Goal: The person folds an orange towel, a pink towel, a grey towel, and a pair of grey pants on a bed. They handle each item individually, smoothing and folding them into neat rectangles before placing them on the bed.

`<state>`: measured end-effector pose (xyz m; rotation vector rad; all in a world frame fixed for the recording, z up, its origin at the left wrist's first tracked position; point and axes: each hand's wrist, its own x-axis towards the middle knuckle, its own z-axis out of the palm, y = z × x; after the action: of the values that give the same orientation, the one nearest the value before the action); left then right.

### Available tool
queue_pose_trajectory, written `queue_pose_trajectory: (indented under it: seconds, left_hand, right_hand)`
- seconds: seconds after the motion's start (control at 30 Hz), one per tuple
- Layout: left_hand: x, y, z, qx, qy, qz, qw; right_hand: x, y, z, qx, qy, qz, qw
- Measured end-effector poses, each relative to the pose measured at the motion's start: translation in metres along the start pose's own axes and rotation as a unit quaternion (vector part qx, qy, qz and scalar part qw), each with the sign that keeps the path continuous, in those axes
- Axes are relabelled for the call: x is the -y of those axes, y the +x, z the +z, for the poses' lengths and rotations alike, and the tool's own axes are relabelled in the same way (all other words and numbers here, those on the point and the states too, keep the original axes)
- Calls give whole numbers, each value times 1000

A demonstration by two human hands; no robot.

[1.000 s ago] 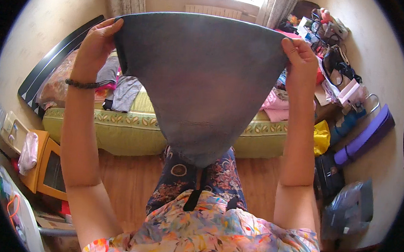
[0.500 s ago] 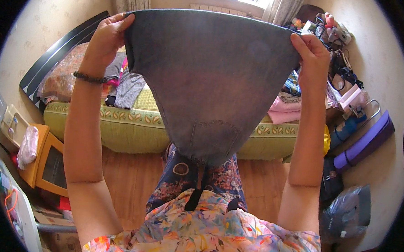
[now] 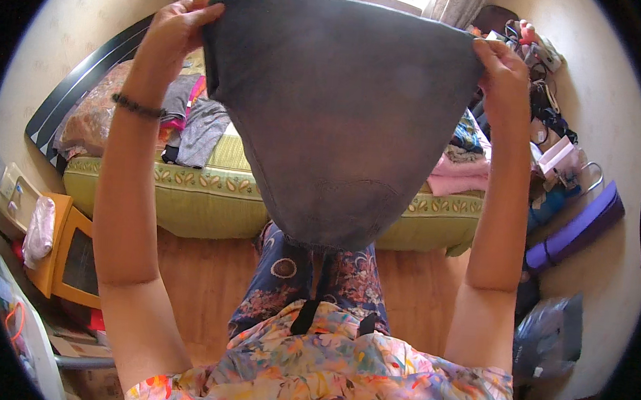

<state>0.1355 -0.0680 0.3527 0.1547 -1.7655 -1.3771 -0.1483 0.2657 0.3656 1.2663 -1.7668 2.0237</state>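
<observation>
Held up in front of me is a pair of dark grey underpants (image 3: 336, 114), spread wide with the waistband along the top. The leg edges curve in to a narrow lower part with stitched seams. My left hand (image 3: 175, 33) pinches the upper left corner between thumb and fingers. At the upper right corner, my right hand (image 3: 507, 72) grips the cloth the same way. Both arms are raised, and the fabric between them is stretched. Behind it, the middle of the bed is hidden.
A bed (image 3: 197, 201) with a green cover stands ahead, with a striped garment (image 3: 202, 132) on its left part and folded pink cloth (image 3: 458, 177) on its right. At left is a wooden cabinet (image 3: 78, 252); at right, a purple rolled mat (image 3: 580, 224) and a plastic-wrapped package (image 3: 549, 339).
Both hands have risen a little and moved slightly apart, taking the underpants up with them. The lower part of the cloth has lifted, and its stitching looks flatter.
</observation>
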Motion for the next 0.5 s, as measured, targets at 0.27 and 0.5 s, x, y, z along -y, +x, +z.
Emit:
queue_pose_trajectory:
  seconds: [0.27, 0.5]
  left_hand:
    - [77, 136, 37, -109, -64, 63, 990]
    - [36, 100, 34, -25, -70, 155, 985]
  right_hand:
    - [-135, 152, 33, -6, 66, 61, 996]
    - [-113, 143, 28, 93, 200, -17, 975]
